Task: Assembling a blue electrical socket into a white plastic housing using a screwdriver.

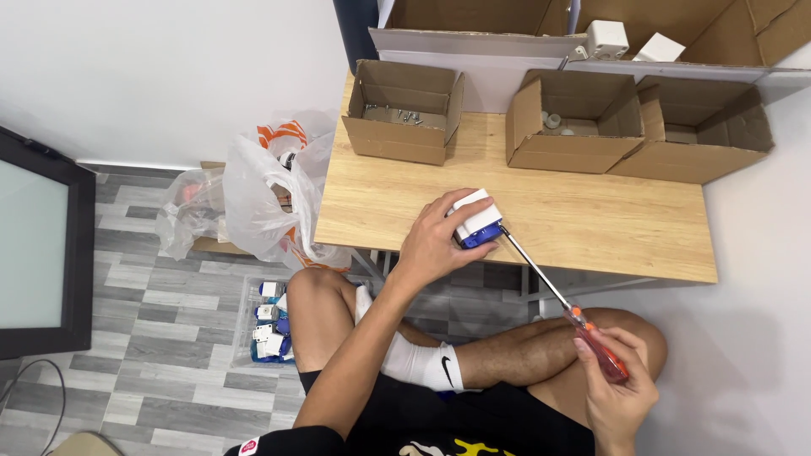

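Note:
My left hand (435,241) grips a small white and blue plastic device (476,219) and holds it down on the near part of the wooden table (591,219). My right hand (615,384) is closed on the orange translucent handle of a long screwdriver (553,291). The metal shaft runs up and left, and its tip touches the blue side of the device. My bare legs are crossed below the table edge.
Three open cardboard boxes stand along the table's far side: one with screws (404,110), one with small white parts (570,122), one at the right (697,127). A clear bin of several white and blue devices (270,325) and plastic bags (262,194) sit on the floor at left.

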